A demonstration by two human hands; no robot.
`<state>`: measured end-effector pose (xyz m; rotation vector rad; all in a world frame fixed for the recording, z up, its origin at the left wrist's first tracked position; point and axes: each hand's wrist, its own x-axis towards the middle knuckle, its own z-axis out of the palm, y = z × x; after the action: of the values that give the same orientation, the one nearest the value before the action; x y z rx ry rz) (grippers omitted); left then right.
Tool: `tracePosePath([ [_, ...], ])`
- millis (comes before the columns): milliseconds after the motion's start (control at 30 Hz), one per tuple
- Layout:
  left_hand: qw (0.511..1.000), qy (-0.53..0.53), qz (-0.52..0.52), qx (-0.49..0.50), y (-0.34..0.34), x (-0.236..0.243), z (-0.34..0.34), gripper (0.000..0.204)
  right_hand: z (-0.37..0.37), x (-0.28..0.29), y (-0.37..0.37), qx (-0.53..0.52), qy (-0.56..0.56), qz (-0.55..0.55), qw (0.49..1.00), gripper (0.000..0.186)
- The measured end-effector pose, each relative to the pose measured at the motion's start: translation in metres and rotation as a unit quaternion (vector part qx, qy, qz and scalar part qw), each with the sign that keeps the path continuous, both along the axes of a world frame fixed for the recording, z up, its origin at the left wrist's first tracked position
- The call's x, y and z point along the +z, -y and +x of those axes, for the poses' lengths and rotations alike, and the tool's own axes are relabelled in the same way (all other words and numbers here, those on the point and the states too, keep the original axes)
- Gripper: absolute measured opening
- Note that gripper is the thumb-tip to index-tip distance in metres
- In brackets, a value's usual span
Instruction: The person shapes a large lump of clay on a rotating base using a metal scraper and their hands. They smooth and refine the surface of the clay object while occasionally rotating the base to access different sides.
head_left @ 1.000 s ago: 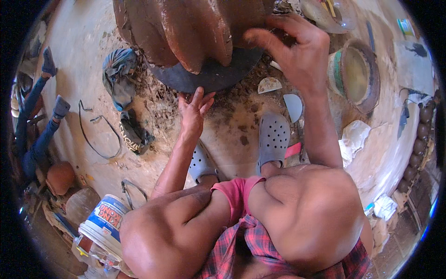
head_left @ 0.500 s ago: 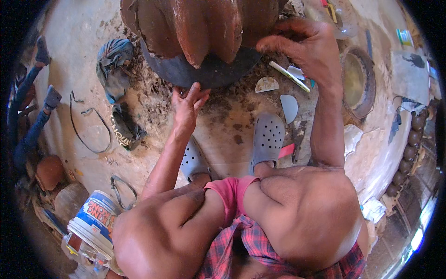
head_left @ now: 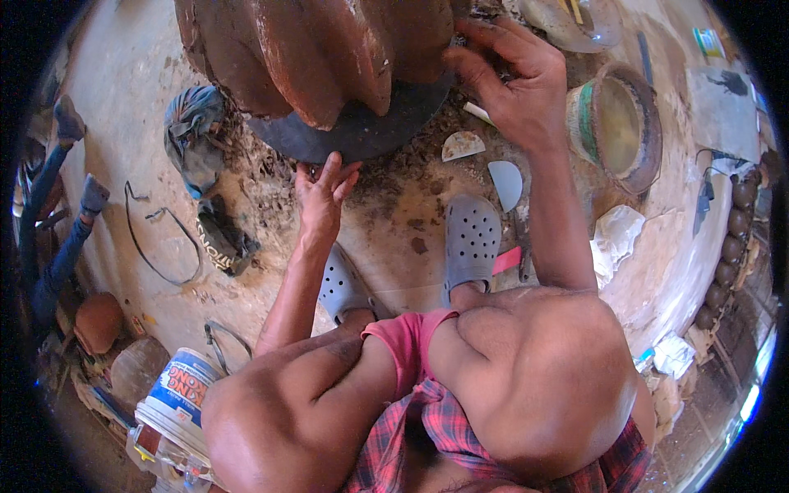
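While I look down over the bent knees, the large ribbed reddish-brown clay form (head_left: pixel 320 57) stands at the far edge of the dusty earthen floor (head_left: pixel 394 222) on a dark round base disc (head_left: pixel 353 135), its ribs running up and down. My left hand (head_left: pixel 323 193) lies just in front of that disc, fingers loosely spread and touching its near rim, gripping nothing. My right hand (head_left: pixel 514 82) is nearer the clay itself, fingers curled with their tips pressed to the form's right flank; so the form sits ahead of and between both hands. To the right, a round clay-rimmed bowl (head_left: pixel 616 127) holds murky yellowish liquid. A white plastic bucket (head_left: pixel 177 403) stands near-left; what it holds is unclear.
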<state>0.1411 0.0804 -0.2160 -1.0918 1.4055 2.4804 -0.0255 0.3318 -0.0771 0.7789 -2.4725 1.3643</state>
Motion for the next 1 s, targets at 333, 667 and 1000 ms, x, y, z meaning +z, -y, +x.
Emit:
tracePosePath([
  [333,1.000,0.002,0.012,0.011,-0.003,-0.001,0.000,0.059,0.068,-0.066,0.036,-0.113,0.068,-0.024,0.991,0.046],
  [667,1.000,0.004,0.011,0.012,0.004,-0.002,0.002,0.065,0.036,-0.053,0.004,-0.148,0.008,-0.065,0.987,0.009],
  [1000,1.000,0.000,0.002,-0.011,0.021,-0.005,0.004,0.063,-0.013,-0.033,-0.002,0.116,0.233,-0.191,0.946,0.017],
])
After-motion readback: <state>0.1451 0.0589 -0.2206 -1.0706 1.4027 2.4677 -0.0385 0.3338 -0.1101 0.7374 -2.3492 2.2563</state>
